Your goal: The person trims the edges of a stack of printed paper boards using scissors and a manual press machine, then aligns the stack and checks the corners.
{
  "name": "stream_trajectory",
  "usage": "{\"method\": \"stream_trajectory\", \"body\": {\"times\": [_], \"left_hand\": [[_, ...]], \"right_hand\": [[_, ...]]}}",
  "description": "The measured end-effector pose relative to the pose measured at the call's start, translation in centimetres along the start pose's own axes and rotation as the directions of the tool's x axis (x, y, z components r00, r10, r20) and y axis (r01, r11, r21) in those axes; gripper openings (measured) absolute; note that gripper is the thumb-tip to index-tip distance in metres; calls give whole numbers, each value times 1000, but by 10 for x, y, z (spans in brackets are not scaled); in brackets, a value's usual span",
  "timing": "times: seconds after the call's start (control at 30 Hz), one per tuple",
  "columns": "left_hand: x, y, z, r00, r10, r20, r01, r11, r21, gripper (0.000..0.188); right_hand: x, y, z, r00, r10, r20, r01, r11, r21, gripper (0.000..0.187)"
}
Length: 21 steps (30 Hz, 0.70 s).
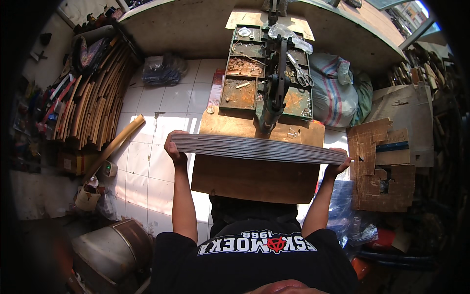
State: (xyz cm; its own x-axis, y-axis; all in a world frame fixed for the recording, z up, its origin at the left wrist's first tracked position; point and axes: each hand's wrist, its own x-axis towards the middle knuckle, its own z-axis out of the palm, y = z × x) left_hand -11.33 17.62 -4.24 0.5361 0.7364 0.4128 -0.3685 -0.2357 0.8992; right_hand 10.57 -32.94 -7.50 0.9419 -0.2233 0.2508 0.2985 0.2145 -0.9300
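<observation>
A wide stack of thin grey sheets (259, 149), edges turned up toward me, spans the space between my hands above a brown wooden board (254, 180). My left hand (175, 146) is closed round its left end. Its right end sits in my closed right hand (339, 160), a little lower than the left one. Just beyond the stack rises a dark metal hand press (278, 83), whose foot is partly hidden behind the sheets. What the sheets are made of I cannot tell.
Behind the stack, a divided metal tray (238, 94) holds small parts; scissors (299, 70) lie on its right side. A striped sack (333, 90) stands right of it, near cut cardboard (382, 169). Leaning boards (93, 98) and a cardboard tube (117, 144) stand left. Plastic packs (164, 69) lie on the tiles.
</observation>
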Motion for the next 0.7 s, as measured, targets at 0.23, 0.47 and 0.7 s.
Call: {"method": "stream_trajectory", "body": {"times": [0.23, 0.47, 0.7], "left_hand": [[1, 2, 1, 1000, -4, 12, 4, 1000, 12, 60], [1, -2, -3, 1000, 18, 19, -18, 1000, 24, 61], [0, -3, -4, 1000, 10, 24, -10, 1000, 19, 62]], "right_hand": [[0, 1, 0, 1000, 12, -13, -11, 1000, 26, 71], [-1, -1, 1, 1000, 3, -16, -3, 1000, 1, 70], [-2, -4, 5, 1000, 0, 6, 0, 1000, -1, 68]]}}
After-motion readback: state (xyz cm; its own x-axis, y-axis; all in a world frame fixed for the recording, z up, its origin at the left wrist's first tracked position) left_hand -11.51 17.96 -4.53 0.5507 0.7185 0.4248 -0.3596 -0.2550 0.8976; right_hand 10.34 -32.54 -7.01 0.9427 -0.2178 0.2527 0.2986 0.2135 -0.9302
